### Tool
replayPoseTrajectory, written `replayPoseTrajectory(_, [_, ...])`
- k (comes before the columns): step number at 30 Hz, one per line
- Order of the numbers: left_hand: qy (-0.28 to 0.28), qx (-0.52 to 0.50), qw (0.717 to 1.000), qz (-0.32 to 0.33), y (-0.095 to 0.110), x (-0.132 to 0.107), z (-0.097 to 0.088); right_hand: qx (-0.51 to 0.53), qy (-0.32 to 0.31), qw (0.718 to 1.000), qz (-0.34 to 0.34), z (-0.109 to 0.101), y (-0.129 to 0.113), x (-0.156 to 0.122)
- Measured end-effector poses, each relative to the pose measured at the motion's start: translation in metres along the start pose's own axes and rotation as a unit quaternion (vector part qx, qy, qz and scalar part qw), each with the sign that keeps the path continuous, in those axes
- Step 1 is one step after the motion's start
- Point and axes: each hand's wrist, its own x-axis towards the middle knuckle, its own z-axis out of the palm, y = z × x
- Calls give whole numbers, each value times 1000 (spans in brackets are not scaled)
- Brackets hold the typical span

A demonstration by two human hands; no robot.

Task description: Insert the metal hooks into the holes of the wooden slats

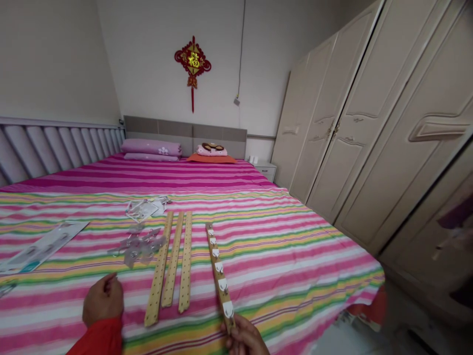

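Observation:
My right hand [246, 337] grips the near end of a narrow wooden strip [217, 264], which carries a row of several white hooks [219, 267] and points away from me over the bed. On the striped bedspread, my left hand [103, 298] is curled closed, with nothing showing in it. Between the hands lie three bare wooden strips with small holes: a left one [158, 276], a middle one [173, 266] and a right one [185, 261]. Clear plastic pieces [138, 246], seemingly hooks, are heaped beyond my left hand, against the left strip.
Small clear packets [148, 208] lie farther back. A flat package [44, 246] rests at the left. Folded purple bedding [151, 149] and a pink pillow [211, 150] are at the headboard [218, 138]. A wardrobe [354, 123] stands along the right, past the bed's edge.

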Motion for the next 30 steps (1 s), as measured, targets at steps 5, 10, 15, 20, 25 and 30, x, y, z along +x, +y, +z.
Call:
replayPoseTrajectory(5, [18, -21, 1000, 7, -7, 6, 7, -1, 25, 999, -23, -2, -38, -10])
replayPoseTrajectory(10, [41, -21, 999, -2, 1, 1, 4, -55, 71, 992, -84, -15, -81, -11])
replayPoseTrajectory(15, [45, -25, 999, -1, 5, -5, 2, -77, 122, 982, -121, -42, -116, -6])
replayPoseTrajectory(20, [24, -11, 999, 20, -5, 0, 3, -97, 157, 974, -128, -61, -134, -6])
replayPoseTrajectory(25, [47, -29, 997, 52, -9, -1, 5, -96, 186, 971, -119, -70, -135, -8])
replayPoseTrajectory(30, [49, -42, 996, 56, -10, -4, 6, -78, 219, 964, -132, -83, -108, -10])
